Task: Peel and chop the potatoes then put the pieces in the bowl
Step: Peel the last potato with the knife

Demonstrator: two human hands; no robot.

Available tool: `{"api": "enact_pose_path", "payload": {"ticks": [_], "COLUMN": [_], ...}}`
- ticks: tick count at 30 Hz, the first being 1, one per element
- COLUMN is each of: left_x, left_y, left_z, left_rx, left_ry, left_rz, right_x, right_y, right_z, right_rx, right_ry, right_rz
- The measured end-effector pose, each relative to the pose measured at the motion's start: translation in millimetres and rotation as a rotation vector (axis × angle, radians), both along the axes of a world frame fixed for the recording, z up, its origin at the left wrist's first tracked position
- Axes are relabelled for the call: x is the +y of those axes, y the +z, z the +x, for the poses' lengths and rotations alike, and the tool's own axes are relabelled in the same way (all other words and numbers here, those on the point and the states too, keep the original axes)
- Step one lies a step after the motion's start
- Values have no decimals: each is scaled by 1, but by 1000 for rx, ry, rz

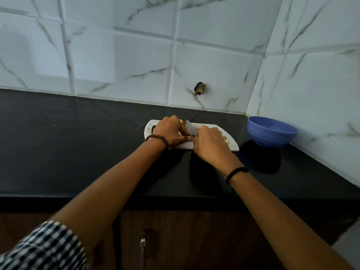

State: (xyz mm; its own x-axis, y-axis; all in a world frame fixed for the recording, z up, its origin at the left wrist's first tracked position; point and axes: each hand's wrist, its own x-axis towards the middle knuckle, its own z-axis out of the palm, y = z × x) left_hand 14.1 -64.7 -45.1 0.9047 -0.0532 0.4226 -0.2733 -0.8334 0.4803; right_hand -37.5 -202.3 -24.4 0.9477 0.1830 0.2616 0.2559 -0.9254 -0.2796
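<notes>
A white cutting board (pixel 212 126) lies on the black counter. My left hand (pixel 170 131) curls over a yellow potato (pixel 182 121) on the board, most of it hidden under the fingers. My right hand (pixel 210 143) grips the handle of a knife (pixel 190 127), whose blade points away from me and sits right beside the left fingers. A few cut potato pieces (pixel 226 140) lie on the board's right end, partly hidden by my right hand. A blue bowl (pixel 272 133) stands to the right of the board, near the wall corner; its inside looks empty.
The black counter (pixel 78 145) stretches wide to the left. Marble-patterned tiled walls (pixel 214 65) close off the back and the right side. A dark hole (pixel 199 88) shows in the back wall. Below the counter edge is a wooden cabinet with a metal handle (pixel 143 248).
</notes>
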Motion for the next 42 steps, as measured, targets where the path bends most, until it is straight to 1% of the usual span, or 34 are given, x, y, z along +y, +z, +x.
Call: {"api": "enact_pose_path", "payload": {"ticks": [4,9,14,20,23,25,28,30,32,35,39,42], "left_x": [-1,0,1,5,7,9,12,14,15,17,24,27], "left_y": [-1,-3,-2,0,1,1,1,1,0,1,5,5], "left_z": [0,1,0,2,5,7,9,10,11,11,10,11], "left_rx": [-7,-4,2,49,95,107,126,144,139,79,-23,-28], "left_ry": [7,-3,2,-48,-63,-82,-109,-116,-120,-126,-48,7], "left_rz": [15,-16,1,25,57,67,59,26,-26,-100,-348,-435], "right_x": [-1,-6,-4,-20,-37,-48,-57,-56,-50,-37,-18,-7], "right_y": [1,1,3,7,17,22,21,19,18,15,7,3], "right_z": [-14,-30,-39,-43,-48,-51,-43,-32,-19,2,24,36], "right_rx": [13,19,27,40,78,125,86,61,49,14,0,9], "right_ry": [-9,5,11,-3,8,22,-18,-51,-37,-12,-19,-33], "right_rz": [9,-42,-124,-160,-123,-55,48,93,161,287,390,392]}}
